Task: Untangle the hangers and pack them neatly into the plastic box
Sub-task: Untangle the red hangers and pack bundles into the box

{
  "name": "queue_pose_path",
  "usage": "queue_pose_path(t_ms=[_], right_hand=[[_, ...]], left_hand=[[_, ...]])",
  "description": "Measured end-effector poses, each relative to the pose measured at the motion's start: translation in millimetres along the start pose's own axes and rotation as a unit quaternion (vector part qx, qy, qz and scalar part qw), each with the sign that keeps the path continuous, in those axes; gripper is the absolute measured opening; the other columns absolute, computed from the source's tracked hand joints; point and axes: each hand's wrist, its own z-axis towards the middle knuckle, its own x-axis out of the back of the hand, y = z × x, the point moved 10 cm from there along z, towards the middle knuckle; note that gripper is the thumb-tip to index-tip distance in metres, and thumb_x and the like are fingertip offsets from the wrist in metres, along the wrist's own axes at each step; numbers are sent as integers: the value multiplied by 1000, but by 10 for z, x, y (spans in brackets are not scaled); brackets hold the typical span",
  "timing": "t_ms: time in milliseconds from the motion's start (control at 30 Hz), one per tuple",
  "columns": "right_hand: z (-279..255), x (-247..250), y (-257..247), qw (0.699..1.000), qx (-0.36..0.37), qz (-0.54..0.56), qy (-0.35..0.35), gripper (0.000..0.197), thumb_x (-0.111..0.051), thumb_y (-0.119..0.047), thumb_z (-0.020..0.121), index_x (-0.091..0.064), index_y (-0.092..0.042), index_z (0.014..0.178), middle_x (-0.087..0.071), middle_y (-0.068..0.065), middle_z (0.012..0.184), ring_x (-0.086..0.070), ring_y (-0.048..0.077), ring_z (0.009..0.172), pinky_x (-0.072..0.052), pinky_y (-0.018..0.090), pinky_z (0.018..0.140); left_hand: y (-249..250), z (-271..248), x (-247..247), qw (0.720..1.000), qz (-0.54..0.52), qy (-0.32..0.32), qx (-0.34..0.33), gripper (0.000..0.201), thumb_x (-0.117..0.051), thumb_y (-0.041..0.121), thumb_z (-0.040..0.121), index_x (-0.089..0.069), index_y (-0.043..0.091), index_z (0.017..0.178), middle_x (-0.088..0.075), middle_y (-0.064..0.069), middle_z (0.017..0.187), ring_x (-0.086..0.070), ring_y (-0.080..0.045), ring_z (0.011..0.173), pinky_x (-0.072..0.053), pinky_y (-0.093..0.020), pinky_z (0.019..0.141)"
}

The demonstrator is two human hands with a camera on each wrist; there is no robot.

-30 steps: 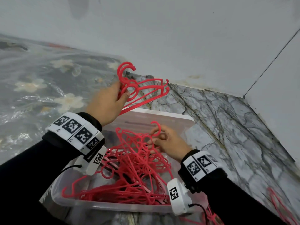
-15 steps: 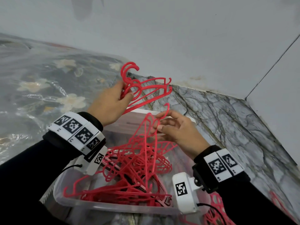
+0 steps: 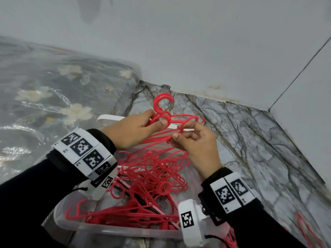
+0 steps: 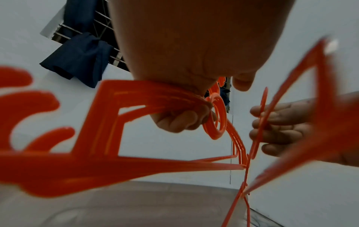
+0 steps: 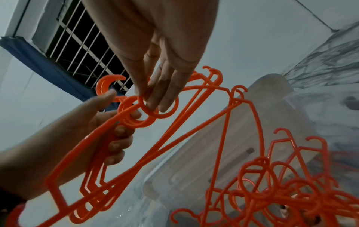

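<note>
Left hand [image 3: 130, 130] curled tight round a small bunch of hangers [image 5: 124, 122] at the necks, held above the plastic box [image 3: 114, 230]. Right hand [image 3: 195, 140] pinching one more hanger [image 5: 161, 107] by its ring, fingers [image 5: 165, 86] nearly straight, bringing it against the bunch. Likely snag: trailing end possibly caught in the tangled pile [image 3: 152, 176] inside the box, dragging others up. Loose pinch could slip, spilling onto the floor [image 3: 250, 140].

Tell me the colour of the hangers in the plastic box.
The hangers are red; the head view shows it best. The wrist views render them orange-red.
</note>
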Motion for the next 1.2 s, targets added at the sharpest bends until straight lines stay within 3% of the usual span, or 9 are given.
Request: queue_pose_path(t_ms=[133,200,300,400,500,633,800,1000,1200], right_hand=[[53,-4,37,999,7,-31,34,24,-66,10,80,-57,-11,84,-63,15,66,-67,28,66,-56,44,76],[60,-61,-3,998,25,-53,26,22,-65,7,82,-58,-14,86,-65,10,65,-69,24,67,-57,41,77],[17,-231,-40,998,35,-46,-21,24,-54,7,89,-60,-16,91,-69,8,74,-72,18,73,-58,28,77],[-16,-349,-45,993,37,-89,-73,33,-47,9,92,-56,-19,106,-69,10,94,-70,16,91,-54,26,88],[-48,-435,-29,978,41,-150,-141,45,-45,11,92,-48,-14,129,-66,2,108,-63,12,107,-48,30,97],[-45,-442,1,966,22,-139,-215,49,-41,14,92,-47,-16,131,-64,-6,111,-66,1,97,-50,17,84],[235,154,61,970,-17,-234,-69,30,-47,8,89,-64,-16,85,-71,8,86,-64,10,65,-52,24,63],[303,385,427,880,-42,-469,-72,18,-59,-9,85,-62,-11,103,-62,-2,86,-55,8,72,-41,15,64],[367,537,501,880,-77,-467,-28,25,-67,-32,82,-51,-23,99,-58,-7,80,-54,9,72,-35,18,54]], left_hand=[[15,-39,-88,999,23,-23,-22,67,-28,76,76,-46,25,114,-63,1,87,-60,-14,81,-48,-40,79],[35,-68,-117,998,51,-22,-33,55,-29,73,78,-46,26,100,-58,3,76,-55,-11,69,-44,-34,67],[17,-94,-110,990,131,-5,-44,40,-35,54,93,-44,17,106,-53,6,74,-51,-13,65,-38,-31,60],[96,-140,50,964,249,70,-60,30,-31,49,96,-44,23,104,-35,12,60,-39,-3,51,-18,-20,46],[139,-165,115,948,301,92,-47,37,-23,55,87,-42,26,97,-45,7,61,-59,-15,66,-18,-25,46],[110,-132,104,918,377,108,-48,49,-22,62,89,-48,26,108,-68,0,87,-66,-24,81,-26,-31,53],[88,-132,213,915,379,132,-35,46,-20,53,92,-46,18,104,-67,-4,79,-65,-32,71,-31,-30,51],[116,-146,450,928,320,186,-32,39,-23,46,94,-46,15,101,-65,-13,73,-62,-37,65,-29,-32,51],[99,-142,508,922,338,188,-25,46,-22,52,93,-49,14,94,-63,-15,70,-61,-37,63,-28,-32,51]])
